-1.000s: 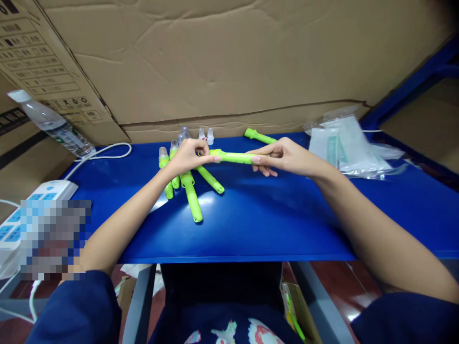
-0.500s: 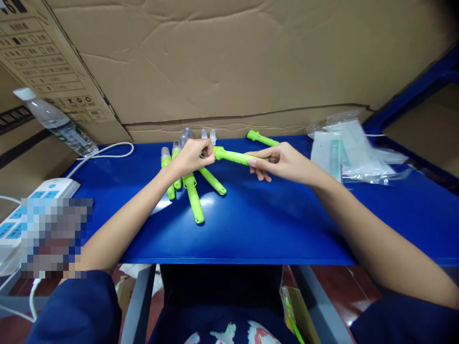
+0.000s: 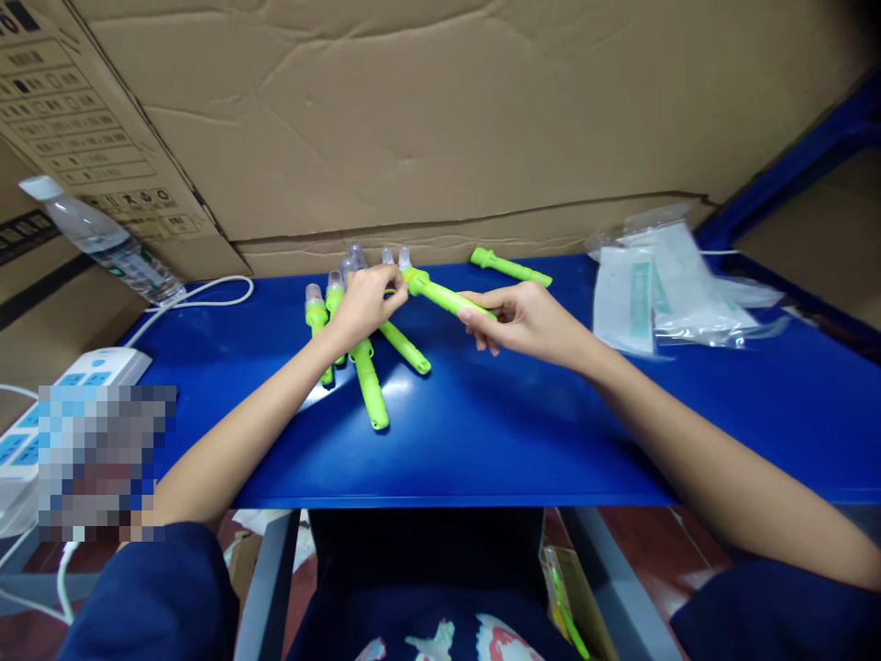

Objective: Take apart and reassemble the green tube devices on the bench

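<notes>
My right hand (image 3: pixel 527 317) holds the lower part of a lime-green plastic tube (image 3: pixel 446 297), thumb and fingers closed around it. The tube slants up to the left, its wider collared end by the fingertips of my left hand (image 3: pixel 372 301). Those fingers are pinched together at that end; whatever they grip is too small or hidden to make out. Under and beside my left hand lie several similar green sticks (image 3: pixel 370 390), some with clear caps, such as the capped stick (image 3: pixel 315 312) at the left. Another green tube (image 3: pixel 513 267) rests behind my right hand.
Small clear caps (image 3: pixel 404 256) stand at the back by the cardboard wall (image 3: pixel 427 119). Plastic bags (image 3: pixel 688 285) lie on the right of the blue table (image 3: pixel 509 441). At left are a water bottle (image 3: pixel 114 243), a white cable (image 3: pixel 238 279) and a power strip (image 3: pixel 114 363).
The held tube now slants more steeply, its collared end higher and its lower end down. My right hand has shifted slightly left and down. My left hand stays pinched by the collar.
</notes>
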Demonstrator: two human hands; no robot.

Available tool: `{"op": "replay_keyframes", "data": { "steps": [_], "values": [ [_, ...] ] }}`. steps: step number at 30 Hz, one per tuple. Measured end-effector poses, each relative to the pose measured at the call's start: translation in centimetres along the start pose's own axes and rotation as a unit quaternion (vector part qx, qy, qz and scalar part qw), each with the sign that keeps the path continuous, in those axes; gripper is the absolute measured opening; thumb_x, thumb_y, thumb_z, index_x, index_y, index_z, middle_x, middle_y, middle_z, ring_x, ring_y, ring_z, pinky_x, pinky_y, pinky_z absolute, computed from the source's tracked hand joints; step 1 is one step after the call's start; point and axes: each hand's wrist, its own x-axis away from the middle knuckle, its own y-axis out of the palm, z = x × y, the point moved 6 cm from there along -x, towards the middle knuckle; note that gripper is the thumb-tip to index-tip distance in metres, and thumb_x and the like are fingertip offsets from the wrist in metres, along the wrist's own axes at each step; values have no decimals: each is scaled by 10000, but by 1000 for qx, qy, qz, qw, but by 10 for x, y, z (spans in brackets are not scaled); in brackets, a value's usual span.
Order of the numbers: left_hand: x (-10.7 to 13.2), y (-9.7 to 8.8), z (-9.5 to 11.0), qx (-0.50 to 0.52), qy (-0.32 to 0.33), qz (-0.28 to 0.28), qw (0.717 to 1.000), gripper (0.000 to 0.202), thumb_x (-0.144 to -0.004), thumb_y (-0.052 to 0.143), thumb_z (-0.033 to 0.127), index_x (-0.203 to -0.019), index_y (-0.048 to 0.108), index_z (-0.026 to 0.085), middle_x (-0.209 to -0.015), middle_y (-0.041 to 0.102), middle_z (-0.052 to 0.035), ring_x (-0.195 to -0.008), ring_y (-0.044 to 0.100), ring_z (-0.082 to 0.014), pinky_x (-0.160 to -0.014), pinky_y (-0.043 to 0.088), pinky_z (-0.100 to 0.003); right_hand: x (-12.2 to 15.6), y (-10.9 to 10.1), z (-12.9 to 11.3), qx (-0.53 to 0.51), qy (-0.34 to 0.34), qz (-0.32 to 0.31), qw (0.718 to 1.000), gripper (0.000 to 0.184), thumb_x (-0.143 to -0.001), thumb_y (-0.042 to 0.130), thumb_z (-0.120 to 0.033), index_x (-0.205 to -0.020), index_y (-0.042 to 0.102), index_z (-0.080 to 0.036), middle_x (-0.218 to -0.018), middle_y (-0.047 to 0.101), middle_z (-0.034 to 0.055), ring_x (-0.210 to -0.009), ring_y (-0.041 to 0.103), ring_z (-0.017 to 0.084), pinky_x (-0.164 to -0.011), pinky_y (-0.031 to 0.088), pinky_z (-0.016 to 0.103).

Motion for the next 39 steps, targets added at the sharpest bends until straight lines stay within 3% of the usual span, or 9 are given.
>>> {"op": "replay_keyframes", "data": {
  "steps": [6, 13, 20, 22, 25, 28, 31, 36, 39],
  "values": [
    [3, -1, -9, 5, -2, 53, 999, 138, -827, 575, 213, -692, 581, 182, -757, 715, -45, -702, 623, -171, -721, 487, -287, 2, 2, -8, 22, -1, 10, 1000, 438, -923, 572, -569, -801, 724, -177, -571, 674, 15, -456, 592, 156, -557, 482, 297],
    [4, -6, -27, 21, -21, 40, 999, 111, -804, 547, 200, -695, 563, 185, -831, 746, -63, -788, 677, -197, -779, 510, -302, 0, -4, -11, 49, -1, -12, 999, 404, -933, 571, -517, -895, 769, -166, -581, 669, 20, -482, 596, 164, -558, 465, 298],
    [8, -11, 10, 120, 83, -4, 989, 130, -840, 485, 156, -763, 586, 183, -962, 762, -60, -882, 702, -163, -829, 527, -277, -3, -52, 39, -4, 30, -25, 999, 574, -800, 692, -671, -1084, 782, -181, -791, 739, 53, -671, 656, 173, -627, 509, 294],
    [8, -3, 12, 166, 94, -35, 981, 169, -876, 459, 180, -807, 614, 179, -941, 763, -61, -861, 710, -153, -802, 530, -263, 4, -66, 59, 0, 44, -25, 999, 572, -762, 729, -672, -1082, 786, -201, -822, 745, 51, -700, 653, 177, -656, 516, 302],
    [2, 20, 2, 135, 89, -94, 982, 172, -868, 495, 206, -740, 609, 187, -825, 746, -41, -773, 692, -152, -749, 511, -258, 17, -90, 89, 19, 77, 53, 995, 530, -852, 664, -617, -1149, 765, -189, -884, 752, 88, -738, 658, 203, -690, 525, 336],
    [-11, 39, -14, 13, 57, -101, 993, 218, -827, 555, 194, -609, 542, 195, -714, 698, -34, -689, 638, -165, -765, 472, -297, 24, -99, 108, 99, 127, 129, 978, 434, -925, 591, -474, -1185, 751, -166, -826, 743, 94, -686, 653, 230, -668, 520, 366],
    [-21, 44, -25, -58, 2, -80, 995, 325, -860, 611, 285, -562, 518, 196, -618, 628, -25, -679, 617, -192, -875, 439, -375, 21, -93, 112, 221, 169, 153, 948, 427, -916, 551, -337, -1233, 731, -115, -814, 746, 108, -691, 663, 267, -685, 507, 388],
    [-12, 23, -32, -75, -6, -44, 996, 344, -922, 599, 397, -646, 577, 193, -725, 667, -57, -790, 646, -235, -940, 393, -428, 9, -72, 109, 382, 151, 117, 904, 481, -930, 483, -266, -1325, 656, -54, -1100, 736, 206, -962, 661, 334, -793, 492, 417],
    [6, 11, -34, -97, 36, -94, 990, 226, -953, 555, 344, -841, 678, 191, -928, 743, -82, -944, 665, -254, -964, 368, -433, 3, -61, 106, 494, 120, 69, 859, 426, -945, 451, -236, -1239, 676, -26, -1109, 713, 247, -1096, 594, 387, -833, 463, 459]
  ]
}}
